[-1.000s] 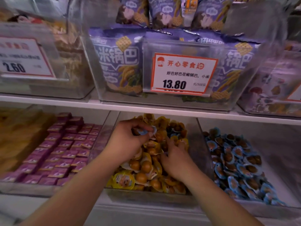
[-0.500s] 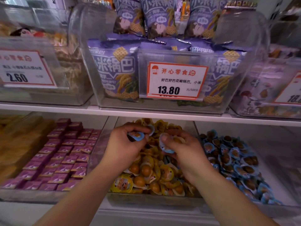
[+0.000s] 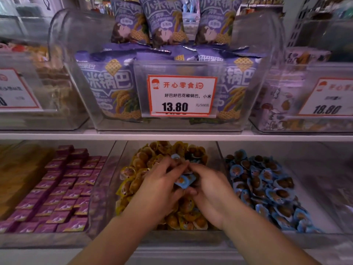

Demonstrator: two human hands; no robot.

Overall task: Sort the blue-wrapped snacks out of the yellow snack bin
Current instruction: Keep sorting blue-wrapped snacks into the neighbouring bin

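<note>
Fingers (image 3: 172, 165) of the left hand (image 3: 158, 185) curl in toward the palm and meet those of the right hand (image 3: 208, 188) over the middle of the yellow snack bin (image 3: 122, 150); between the two hands sits a small cluster of blue-wrapped snacks (image 3: 184, 181), pinched from the nine o'clock side by the left fingers and from the three o'clock side by the right fingers, so both hands are closed on the same bunch. How many packets are in the bunch I cannot tell, since the fingers cover most of it. Another blue wrapper (image 3: 175, 156) peeks out at twelve o'clock from the knuckles, lying on the yellow-wrapped snacks (image 3: 145, 159), touching or just beside the left fingertips. The held bunch lies with its longer side running roughly from ten o'clock to four o'clock. Outward from the hands, the bin of blue snacks (image 3: 267, 184) stands at three o'clock, just beside the yellow bin and separated from it by clear walls; the right hand is the nearer one to it, so the carry across probably falls to that hand, once the left lets go. At nine o'clock lies a bin of purple packets (image 3: 63, 186), well apart from the move. Above, at twelve o'clock, the shelf (image 3: 57, 135) carries a clear bin with a price tag (image 3: 181, 95).
</note>
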